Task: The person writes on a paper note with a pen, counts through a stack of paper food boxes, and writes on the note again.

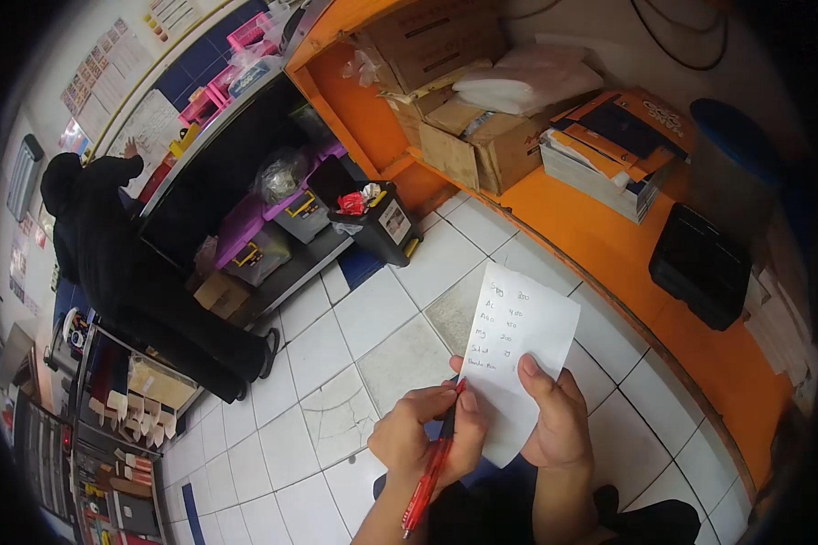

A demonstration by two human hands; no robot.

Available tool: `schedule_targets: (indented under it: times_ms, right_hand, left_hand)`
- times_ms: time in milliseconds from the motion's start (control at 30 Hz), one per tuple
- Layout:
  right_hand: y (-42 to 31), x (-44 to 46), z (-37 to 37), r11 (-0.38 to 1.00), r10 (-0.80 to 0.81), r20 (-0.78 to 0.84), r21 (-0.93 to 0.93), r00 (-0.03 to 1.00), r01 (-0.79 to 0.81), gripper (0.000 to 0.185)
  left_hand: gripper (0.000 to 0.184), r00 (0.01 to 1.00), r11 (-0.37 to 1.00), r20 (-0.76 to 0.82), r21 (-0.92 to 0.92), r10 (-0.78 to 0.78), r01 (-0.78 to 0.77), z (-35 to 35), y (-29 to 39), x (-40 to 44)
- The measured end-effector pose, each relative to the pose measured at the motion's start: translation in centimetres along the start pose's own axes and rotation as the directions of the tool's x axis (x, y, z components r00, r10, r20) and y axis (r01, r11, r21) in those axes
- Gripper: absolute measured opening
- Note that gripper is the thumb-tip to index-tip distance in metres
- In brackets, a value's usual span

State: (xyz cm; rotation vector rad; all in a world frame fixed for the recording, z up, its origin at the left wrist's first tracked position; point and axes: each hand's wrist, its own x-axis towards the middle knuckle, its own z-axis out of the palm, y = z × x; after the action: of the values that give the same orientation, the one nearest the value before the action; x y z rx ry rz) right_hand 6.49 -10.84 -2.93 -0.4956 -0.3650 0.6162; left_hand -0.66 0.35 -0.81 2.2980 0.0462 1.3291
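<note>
Red pen [430, 472] sits gripped in the left hand [432, 431], near the handwritten paper [516, 350] that the right hand [557, 418] pinches. Cardboard boxes [502, 145] rest on the orange desk [554, 213] beyond.

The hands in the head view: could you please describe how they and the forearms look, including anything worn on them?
The left hand and right hand are ungloved. No sleeve, watch or bracelet shows on the visible stretch of the left forearm or right forearm. I see no ring either, though some fingers are partly hidden.
</note>
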Motion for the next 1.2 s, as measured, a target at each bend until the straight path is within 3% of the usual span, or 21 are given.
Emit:
schedule_targets:
  times_ms: [367, 633, 767, 833, 1033, 1200]
  right_hand:
    - [-0.07, -0.33, 0.53, 0.997, -0.026, -0.011, -0.076, 1.0, 0.025, 0.059]
    - [0.13, -0.31, 0.77, 0.998, -0.033, -0.048, -0.056, 0.998, 0.03, 0.059]
    - [0.44, -0.24, 0.18, 0.998, -0.052, -0.003, -0.046, 0.999, 0.052, 0.052]
    - [0.49, -0.2, 0.07, 0.998, -0.051, -0.003, -0.046, 0.999, 0.051, 0.053]
    - [0.23, -0.2, 0.16, 0.998, -0.049, -0.032, -0.052, 0.998, 0.047, 0.053]
    - [-0.01, -0.13, 0.1, 0.995, -0.025, -0.039, -0.098, 0.999, 0.021, 0.063]
  left_hand:
    - [0.021, 0.992, 0.992, 0.033, 0.026, -0.124, 0.123, -0.48, 0.66, -0.09]
    - [0.021, 1.0, 0.999, 0.017, -0.045, -0.019, 0.019, -0.53, 0.11, -0.17]
    - [0.02, 0.992, 0.993, 0.079, -0.061, -0.1, 0.105, -0.67, 0.27, 0.02]
    - [0.019, 0.997, 0.999, 0.074, -0.037, -0.028, 0.031, -0.65, 0.15, -0.05]
    - [0.02, 0.999, 0.998, 0.049, -0.062, -0.007, 0.01, -0.28, -0.04, -0.25]
    - [0.021, 0.998, 1.0, 0.056, -0.014, 0.017, -0.016, -0.29, 0.31, -0.17]
